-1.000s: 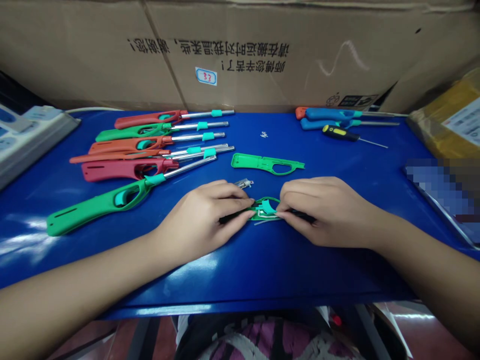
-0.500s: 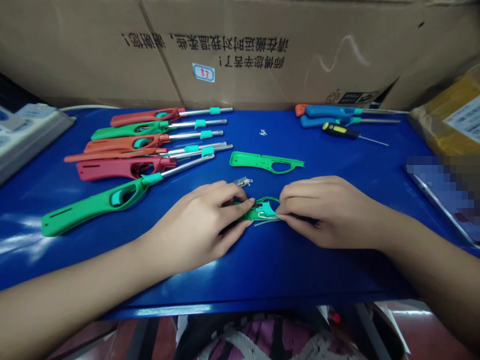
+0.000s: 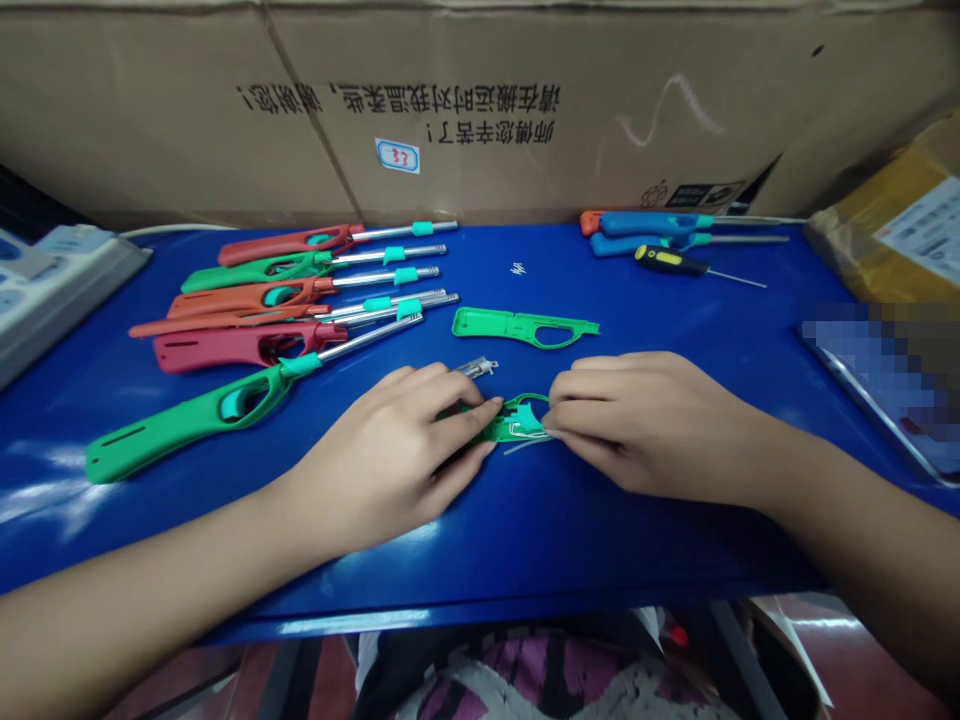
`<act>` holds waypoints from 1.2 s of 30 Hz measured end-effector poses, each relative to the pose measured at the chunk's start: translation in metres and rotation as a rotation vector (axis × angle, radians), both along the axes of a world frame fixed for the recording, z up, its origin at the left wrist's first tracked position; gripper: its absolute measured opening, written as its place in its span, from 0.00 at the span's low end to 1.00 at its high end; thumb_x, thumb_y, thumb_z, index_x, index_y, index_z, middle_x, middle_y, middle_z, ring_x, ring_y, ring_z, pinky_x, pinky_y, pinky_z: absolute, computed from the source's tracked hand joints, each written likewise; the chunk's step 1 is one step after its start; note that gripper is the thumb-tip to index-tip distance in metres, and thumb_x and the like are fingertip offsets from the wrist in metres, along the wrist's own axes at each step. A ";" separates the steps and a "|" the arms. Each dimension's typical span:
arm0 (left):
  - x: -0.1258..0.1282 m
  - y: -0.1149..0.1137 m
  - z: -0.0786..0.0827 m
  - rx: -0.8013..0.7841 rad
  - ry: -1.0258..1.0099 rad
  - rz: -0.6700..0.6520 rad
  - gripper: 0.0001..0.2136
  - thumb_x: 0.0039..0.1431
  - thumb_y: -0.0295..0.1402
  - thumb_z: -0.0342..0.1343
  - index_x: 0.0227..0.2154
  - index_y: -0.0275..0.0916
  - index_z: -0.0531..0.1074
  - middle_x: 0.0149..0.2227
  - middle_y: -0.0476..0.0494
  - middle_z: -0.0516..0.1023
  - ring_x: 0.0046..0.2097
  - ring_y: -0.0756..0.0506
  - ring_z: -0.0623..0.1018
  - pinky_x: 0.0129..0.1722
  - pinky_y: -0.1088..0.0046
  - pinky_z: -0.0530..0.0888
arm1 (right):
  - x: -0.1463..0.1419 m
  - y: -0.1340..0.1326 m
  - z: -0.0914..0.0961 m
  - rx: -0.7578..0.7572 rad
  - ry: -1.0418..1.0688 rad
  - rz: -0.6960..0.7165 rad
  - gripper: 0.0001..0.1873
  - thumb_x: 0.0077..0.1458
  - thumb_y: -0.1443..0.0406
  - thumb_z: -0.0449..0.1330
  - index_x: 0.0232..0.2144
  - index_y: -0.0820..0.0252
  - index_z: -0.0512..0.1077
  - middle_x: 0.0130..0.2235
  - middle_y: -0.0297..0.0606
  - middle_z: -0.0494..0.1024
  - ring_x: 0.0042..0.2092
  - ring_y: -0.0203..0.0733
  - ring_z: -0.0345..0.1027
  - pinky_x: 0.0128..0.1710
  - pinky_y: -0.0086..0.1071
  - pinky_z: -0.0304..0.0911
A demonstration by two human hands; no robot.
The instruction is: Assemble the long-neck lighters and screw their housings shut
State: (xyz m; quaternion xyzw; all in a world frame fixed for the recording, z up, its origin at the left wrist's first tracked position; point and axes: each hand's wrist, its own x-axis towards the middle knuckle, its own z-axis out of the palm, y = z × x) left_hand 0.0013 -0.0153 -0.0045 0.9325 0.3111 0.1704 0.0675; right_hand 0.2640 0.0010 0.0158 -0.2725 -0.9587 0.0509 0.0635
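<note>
My left hand (image 3: 409, 440) is closed on the left end of an opened green lighter shell (image 3: 492, 430), with thumb and fingers along its edges. Inside the shell sit a teal trigger (image 3: 527, 418) and thin pale wires. At the shell's right end, my right hand (image 3: 637, 425) is pinched closed against the trigger; its fingers hide what lies between them. A thin rod (image 3: 517, 447) shows just below the shell. Behind my left fingers lies a small metallic part (image 3: 480, 367), partly covered. The other green shell half (image 3: 525, 328) rests beyond my hands, hollow side up.
Several assembled lighters in red, orange and green lie at the left, the nearest being a green lighter (image 3: 172, 425). Blue lighters (image 3: 652, 225) and a screwdriver (image 3: 671, 262) are back right. A cardboard box (image 3: 465, 60) walls the rear; a phone-like device (image 3: 885, 400) lies right.
The whole view has shifted slightly, with the scene a little further left. Both hands keep their places at the green shell, and no object has visibly been picked up or let go.
</note>
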 end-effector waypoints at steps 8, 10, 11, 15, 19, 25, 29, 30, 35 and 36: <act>-0.003 0.002 -0.004 -0.010 -0.037 0.010 0.14 0.68 0.32 0.55 0.53 0.39 0.77 0.46 0.38 0.78 0.46 0.41 0.77 0.44 0.61 0.74 | 0.004 0.007 -0.002 -0.263 0.236 -0.194 0.07 0.64 0.66 0.59 0.35 0.56 0.78 0.40 0.35 0.80 0.41 0.39 0.73 0.39 0.33 0.63; -0.002 0.002 -0.004 -0.003 -0.023 0.012 0.14 0.69 0.32 0.55 0.54 0.39 0.77 0.46 0.38 0.78 0.46 0.40 0.77 0.44 0.61 0.74 | 0.006 0.009 -0.002 -0.287 0.303 -0.218 0.07 0.63 0.66 0.60 0.34 0.56 0.78 0.39 0.36 0.80 0.40 0.38 0.73 0.38 0.33 0.63; -0.002 0.002 -0.004 0.000 -0.018 0.012 0.14 0.69 0.33 0.54 0.54 0.39 0.77 0.47 0.38 0.78 0.46 0.41 0.76 0.44 0.61 0.73 | 0.006 0.011 -0.002 -0.300 0.332 -0.225 0.06 0.62 0.66 0.61 0.33 0.57 0.78 0.38 0.36 0.80 0.39 0.38 0.73 0.38 0.32 0.63; -0.002 0.002 -0.003 0.000 0.005 0.014 0.14 0.70 0.33 0.53 0.54 0.40 0.76 0.47 0.39 0.78 0.47 0.41 0.76 0.44 0.62 0.73 | 0.007 0.014 -0.004 -0.369 0.381 -0.230 0.05 0.59 0.64 0.65 0.31 0.58 0.77 0.35 0.34 0.79 0.36 0.36 0.70 0.35 0.31 0.61; -0.003 0.001 -0.003 0.013 0.028 0.024 0.14 0.71 0.34 0.53 0.54 0.41 0.77 0.47 0.39 0.78 0.47 0.41 0.76 0.44 0.62 0.72 | 0.006 0.018 -0.008 -0.425 0.345 -0.255 0.07 0.58 0.62 0.68 0.29 0.58 0.77 0.33 0.32 0.78 0.33 0.34 0.67 0.32 0.30 0.58; -0.001 0.002 -0.006 0.018 0.000 0.044 0.14 0.70 0.34 0.53 0.54 0.40 0.77 0.46 0.40 0.78 0.45 0.41 0.76 0.43 0.63 0.72 | 0.004 0.016 -0.010 -0.312 0.284 -0.284 0.06 0.62 0.63 0.63 0.33 0.58 0.77 0.35 0.34 0.78 0.36 0.37 0.69 0.34 0.32 0.60; 0.000 0.003 -0.006 0.019 0.012 0.065 0.14 0.70 0.35 0.54 0.53 0.40 0.77 0.45 0.40 0.78 0.44 0.42 0.76 0.43 0.63 0.72 | 0.005 0.012 -0.010 -0.178 0.255 -0.145 0.07 0.65 0.63 0.60 0.39 0.58 0.77 0.41 0.38 0.78 0.41 0.39 0.72 0.38 0.33 0.63; 0.000 0.003 -0.005 0.021 0.015 0.062 0.14 0.70 0.36 0.54 0.53 0.40 0.77 0.45 0.40 0.78 0.44 0.42 0.76 0.43 0.63 0.72 | 0.005 0.012 -0.010 -0.146 0.242 -0.102 0.08 0.66 0.62 0.59 0.40 0.58 0.77 0.42 0.38 0.78 0.42 0.40 0.72 0.39 0.33 0.64; -0.002 0.003 -0.004 0.033 0.018 0.052 0.14 0.71 0.36 0.52 0.53 0.40 0.77 0.45 0.40 0.78 0.45 0.42 0.76 0.43 0.63 0.72 | 0.006 0.011 -0.008 0.067 0.118 0.007 0.14 0.70 0.63 0.53 0.39 0.59 0.78 0.40 0.39 0.80 0.41 0.42 0.73 0.40 0.35 0.64; -0.002 0.003 -0.004 0.034 0.014 0.049 0.14 0.71 0.36 0.52 0.53 0.40 0.77 0.45 0.40 0.78 0.45 0.42 0.76 0.44 0.63 0.72 | 0.006 0.011 -0.007 0.094 0.099 0.016 0.15 0.70 0.63 0.52 0.38 0.59 0.79 0.39 0.39 0.80 0.40 0.42 0.73 0.39 0.35 0.64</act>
